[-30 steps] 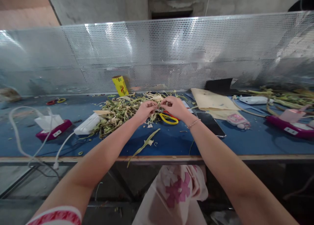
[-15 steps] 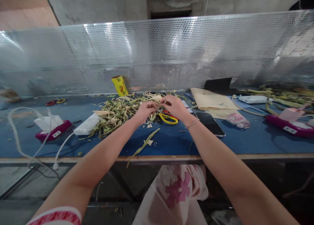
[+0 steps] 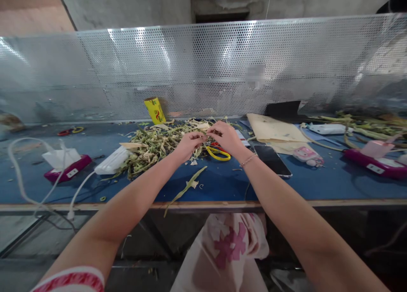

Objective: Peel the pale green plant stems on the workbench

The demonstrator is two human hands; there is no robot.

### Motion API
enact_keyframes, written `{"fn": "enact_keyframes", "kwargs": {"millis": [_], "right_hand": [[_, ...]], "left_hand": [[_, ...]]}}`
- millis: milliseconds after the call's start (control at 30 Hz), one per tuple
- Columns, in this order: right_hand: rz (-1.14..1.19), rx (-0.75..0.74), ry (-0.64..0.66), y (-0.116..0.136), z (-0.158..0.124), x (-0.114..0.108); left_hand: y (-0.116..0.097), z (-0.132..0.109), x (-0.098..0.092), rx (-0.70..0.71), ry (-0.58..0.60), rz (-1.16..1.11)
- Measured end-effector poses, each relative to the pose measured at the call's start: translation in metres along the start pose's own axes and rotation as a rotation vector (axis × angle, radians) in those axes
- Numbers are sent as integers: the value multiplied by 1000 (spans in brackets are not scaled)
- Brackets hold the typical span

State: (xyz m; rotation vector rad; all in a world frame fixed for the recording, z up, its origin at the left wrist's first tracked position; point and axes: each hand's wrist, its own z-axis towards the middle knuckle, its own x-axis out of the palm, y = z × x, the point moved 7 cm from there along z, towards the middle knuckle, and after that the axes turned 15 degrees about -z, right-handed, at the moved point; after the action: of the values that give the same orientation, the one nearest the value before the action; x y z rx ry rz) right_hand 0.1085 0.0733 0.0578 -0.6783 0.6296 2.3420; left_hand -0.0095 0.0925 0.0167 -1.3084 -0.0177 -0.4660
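My left hand (image 3: 190, 143) and my right hand (image 3: 225, 136) meet fingertip to fingertip over the right side of a heap of dry plant scraps (image 3: 151, 150). Both are closed in a pinch; whatever sits between the fingers is too small to name. Just beneath my right hand lie yellow-handled scissors (image 3: 218, 155), with a bit of red beside them. A long green leaf strip (image 3: 187, 187) rests nearer to me, its tip hanging past the table edge, with a pale scrap next to it.
On the left are a white power bank (image 3: 112, 160) and a purple power strip (image 3: 68, 169). To the right lie a phone (image 3: 271, 160), a pink case (image 3: 305, 154), brown paper (image 3: 273, 128) and another purple strip (image 3: 375, 164). A yellow box (image 3: 155, 110) stands before the perforated metal screen (image 3: 203, 67).
Hardly anything differs. My hands stay pinched together in the same spot, with a very slight shift of the fingers and the view.
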Motion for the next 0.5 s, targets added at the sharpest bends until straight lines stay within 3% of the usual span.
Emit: {"fn": "enact_keyframes", "kwargs": {"millis": [200,333,500], "right_hand": [[146,149,-18,-7,-1,1],[308,275,-11,-14,-2,5],[429,362,2,-20,-2,11]], "left_hand": [[-4,-2,5,36,15,-67],[-5,-4,10,10,65,-76],[-4,-5,10,-29,38,-118]]}}
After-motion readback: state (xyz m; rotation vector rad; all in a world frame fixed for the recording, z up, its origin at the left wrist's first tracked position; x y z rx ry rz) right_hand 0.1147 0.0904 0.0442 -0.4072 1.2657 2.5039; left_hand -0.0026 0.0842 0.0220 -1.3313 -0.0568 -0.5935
